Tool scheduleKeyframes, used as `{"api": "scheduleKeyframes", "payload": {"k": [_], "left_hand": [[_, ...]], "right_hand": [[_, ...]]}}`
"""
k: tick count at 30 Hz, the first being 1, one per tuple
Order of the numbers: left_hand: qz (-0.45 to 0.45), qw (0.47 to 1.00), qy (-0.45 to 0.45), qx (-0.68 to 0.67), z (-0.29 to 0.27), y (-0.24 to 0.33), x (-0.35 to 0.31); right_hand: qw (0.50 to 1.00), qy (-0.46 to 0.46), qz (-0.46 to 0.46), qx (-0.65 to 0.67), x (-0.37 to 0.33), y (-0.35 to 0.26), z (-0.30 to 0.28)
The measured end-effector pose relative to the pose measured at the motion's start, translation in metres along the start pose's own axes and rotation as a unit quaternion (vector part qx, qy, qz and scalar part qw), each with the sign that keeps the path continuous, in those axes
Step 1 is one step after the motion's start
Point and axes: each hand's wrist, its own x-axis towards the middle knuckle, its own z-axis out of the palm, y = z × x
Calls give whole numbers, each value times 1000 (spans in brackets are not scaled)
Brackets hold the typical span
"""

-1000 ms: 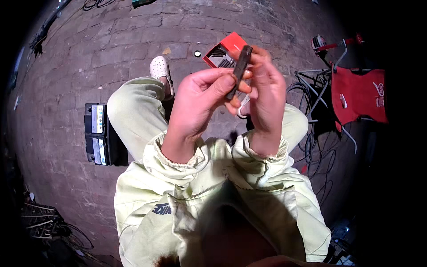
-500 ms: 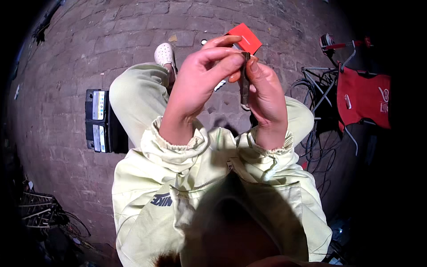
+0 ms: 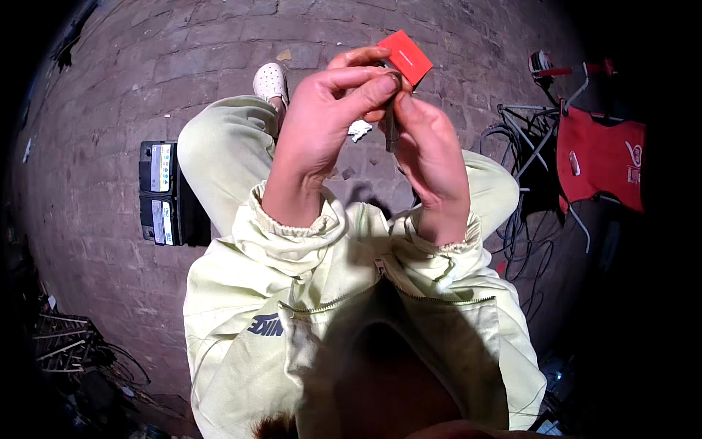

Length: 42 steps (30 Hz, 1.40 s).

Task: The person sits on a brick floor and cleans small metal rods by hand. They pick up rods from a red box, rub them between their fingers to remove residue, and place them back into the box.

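Both of my hands are raised in front of me, pinching one narrow, dark, stick-like piece (image 3: 392, 134) that looks like metal; its exact kind is unclear. Thumb and fingers of my left hand (image 3: 322, 121) close on its upper end. My right hand (image 3: 433, 150) grips it from the right side, with the thumb near the top. The piece's lower end points down toward me, partly against the right palm. The fingertips look stained brownish. Just beyond the fingers, a flat red box (image 3: 411, 60) lies on the paving, its near edge partly covered by my hand.
A black car battery (image 3: 159, 192) stands left of my leg. Beyond it sits a pale clog (image 3: 270, 82) on my foot. White crumpled scrap (image 3: 359, 130) lies below my hands. At right are a red folding chair (image 3: 603, 164) and loose cables (image 3: 523, 252); a metal frame (image 3: 66, 344) is at lower left.
My hands have shifted slightly up and left with the dark piece, which shows shorter and at a different tilt. The left fingers now cover the small white round thing seen before.
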Motion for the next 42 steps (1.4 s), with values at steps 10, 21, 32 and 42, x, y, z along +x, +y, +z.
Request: {"api": "scheduleKeyframes", "payload": {"k": [10, 21, 32, 42], "left_hand": [[-2, 994, 71, -83, -1, -8, 5], [145, 970, 184, 61, 13, -4, 1], [-81, 993, -36, -81, 2, -3, 2], [115, 961, 124, 218, 13, -9, -2]], "right_hand": [[1000, 5, -2, -26, -8, 13, -8], [727, 187, -308, -584, -8, 6, 7], [991, -52, 43, 115, -12, 8, -23], [948, 161, -118, -247, -13, 2, -4]]}}
